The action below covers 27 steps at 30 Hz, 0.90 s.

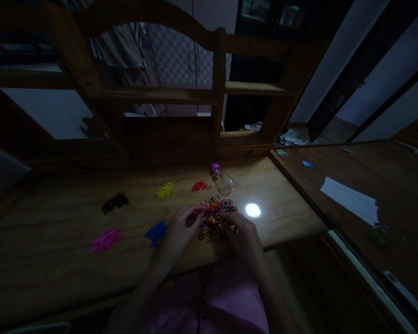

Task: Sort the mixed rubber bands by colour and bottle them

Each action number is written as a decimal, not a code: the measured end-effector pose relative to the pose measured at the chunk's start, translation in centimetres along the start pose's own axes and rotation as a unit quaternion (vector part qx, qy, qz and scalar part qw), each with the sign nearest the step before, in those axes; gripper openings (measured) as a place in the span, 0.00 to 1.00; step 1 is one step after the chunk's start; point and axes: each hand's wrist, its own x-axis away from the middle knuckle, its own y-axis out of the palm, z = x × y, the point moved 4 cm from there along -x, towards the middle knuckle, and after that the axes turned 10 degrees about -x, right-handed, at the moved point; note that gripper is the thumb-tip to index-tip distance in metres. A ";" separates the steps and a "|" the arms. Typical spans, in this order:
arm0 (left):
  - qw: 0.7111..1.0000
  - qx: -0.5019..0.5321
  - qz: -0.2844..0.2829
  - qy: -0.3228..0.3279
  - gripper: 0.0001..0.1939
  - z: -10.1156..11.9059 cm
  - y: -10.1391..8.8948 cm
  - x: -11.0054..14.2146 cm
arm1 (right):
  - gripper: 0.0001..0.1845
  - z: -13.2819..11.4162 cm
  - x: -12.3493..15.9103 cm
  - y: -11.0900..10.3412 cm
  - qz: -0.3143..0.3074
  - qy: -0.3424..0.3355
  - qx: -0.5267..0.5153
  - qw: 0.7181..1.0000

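A mixed heap of small coloured rubber bands [214, 227] lies on the wooden desktop in front of me. At its left side my left hand [185, 226] has thumb and forefinger pinched at the bands. My right hand [243, 231] reaches in from the right, its fingers curled and closed on the heap's edge; its exact hold is partly hidden. Sorted by colour, separate small piles lie to the left and behind: blue bands [156, 233], pink bands [106, 240], black bands [115, 202], yellow bands [165, 190] and red bands [201, 186].
Behind the heap lies a clear bottle [225, 183] with a pink top. A bright light spot falls on the desktop [289, 204] at right. A wooden shelf frame [153, 96] rises along the back. On the lower surface at right lies white paper [350, 199].
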 end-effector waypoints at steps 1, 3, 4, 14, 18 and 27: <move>0.999 0.030 -0.008 -0.016 0.09 -0.3 0.0 0.1 | 0.11 -0.2 -0.2 0.3 -0.005 -0.009 0.015 1.000; 0.989 0.127 -0.031 -0.071 0.10 -1.2 0.0 0.5 | 0.12 -0.2 -0.6 0.7 -0.005 -0.018 0.038 0.999; 0.976 0.190 -0.036 -0.105 0.09 -1.7 0.0 0.7 | 0.12 -0.2 -0.8 0.9 -0.006 -0.020 0.048 0.999; 0.699 0.655 -0.008 -0.287 0.11 -3.2 0.2 3.5 | 0.09 -1.1 -1.4 2.3 -0.063 -0.018 0.145 0.987; 0.656 0.698 0.003 -0.288 0.15 -2.3 0.3 3.9 | 0.09 -1.6 -1.5 2.8 -0.078 -0.025 0.157 0.984; 0.627 0.722 -0.022 -0.292 0.12 -2.3 1.1 3.9 | 0.15 -0.7 -1.7 3.8 -0.087 -0.041 0.089 0.991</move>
